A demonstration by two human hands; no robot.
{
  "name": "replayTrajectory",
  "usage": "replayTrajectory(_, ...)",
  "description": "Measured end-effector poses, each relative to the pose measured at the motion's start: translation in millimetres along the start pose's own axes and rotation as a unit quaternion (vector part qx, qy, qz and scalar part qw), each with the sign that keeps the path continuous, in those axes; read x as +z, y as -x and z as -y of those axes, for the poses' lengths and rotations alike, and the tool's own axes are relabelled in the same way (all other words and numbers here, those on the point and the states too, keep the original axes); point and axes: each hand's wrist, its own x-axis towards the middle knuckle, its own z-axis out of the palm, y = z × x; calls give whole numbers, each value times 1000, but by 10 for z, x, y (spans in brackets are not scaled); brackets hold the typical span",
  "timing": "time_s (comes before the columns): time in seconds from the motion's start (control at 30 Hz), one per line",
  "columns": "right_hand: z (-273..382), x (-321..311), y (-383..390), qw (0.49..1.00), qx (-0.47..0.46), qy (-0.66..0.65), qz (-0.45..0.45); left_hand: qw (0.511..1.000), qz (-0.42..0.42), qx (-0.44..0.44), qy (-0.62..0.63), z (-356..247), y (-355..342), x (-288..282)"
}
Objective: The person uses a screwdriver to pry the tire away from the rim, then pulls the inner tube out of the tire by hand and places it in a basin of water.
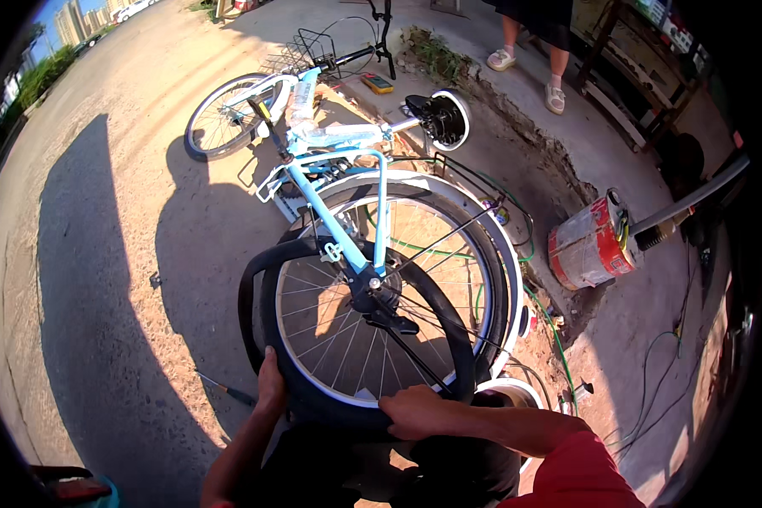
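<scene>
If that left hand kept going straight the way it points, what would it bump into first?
Most likely the wheel's black tyre, right by the fingertips of the left hand. The loose black rubber loop beside it might come first; depth is unclear.

The fisheye on that person's head peers down from above and behind the left hand point(270, 385) and right hand point(419, 412), quite close, facing out past them over the bicycle point(326, 210) to the sunlit ground point(157, 63) beyond.
</scene>
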Motion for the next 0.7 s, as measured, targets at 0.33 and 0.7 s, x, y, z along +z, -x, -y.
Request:
replayTrajectory(0.33,841,-171,-325,998,38,-40,14,996,-72,-22,-47,-498,789,134)
replayTrajectory(0.7,864,118,-902,990,39,-111,-82,998,-32,-6,47,113,327,-246)
